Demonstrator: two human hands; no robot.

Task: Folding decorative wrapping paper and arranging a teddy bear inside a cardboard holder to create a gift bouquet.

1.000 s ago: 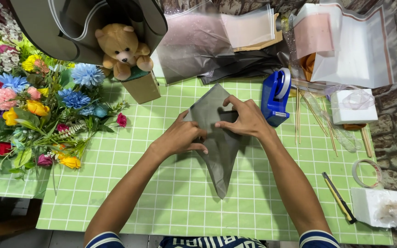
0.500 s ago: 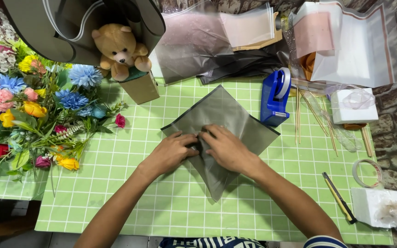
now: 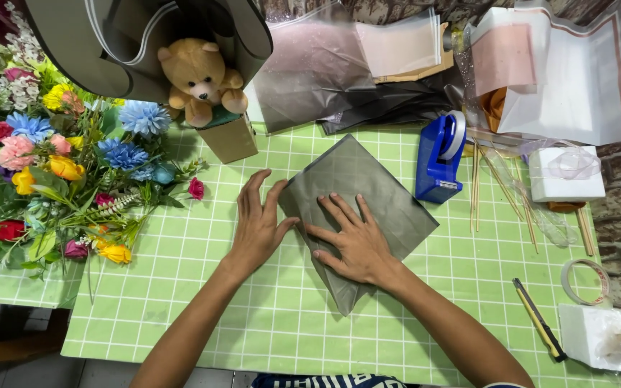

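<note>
On green grid mat (image 3: 181, 302) | both hands flat, fingers spread, gripping nothing | right hand (image 3: 353, 241) pressing grey sheet (image 3: 368, 190) | left hand (image 3: 259, 224) at its edge

A matt grey paper sheet (image 3: 368, 194) is lying on the desk's (image 3: 181, 287) smooth green checked plastic cloth; the blue tape dispenser (image 3: 440, 158) is showing glossy plastic.

Green checked table (image 3: 181, 302), grey folded sheet (image 3: 368, 187), blue tape dispenser (image 3: 441, 158), flower bunch (image 3: 59, 172)
</note>
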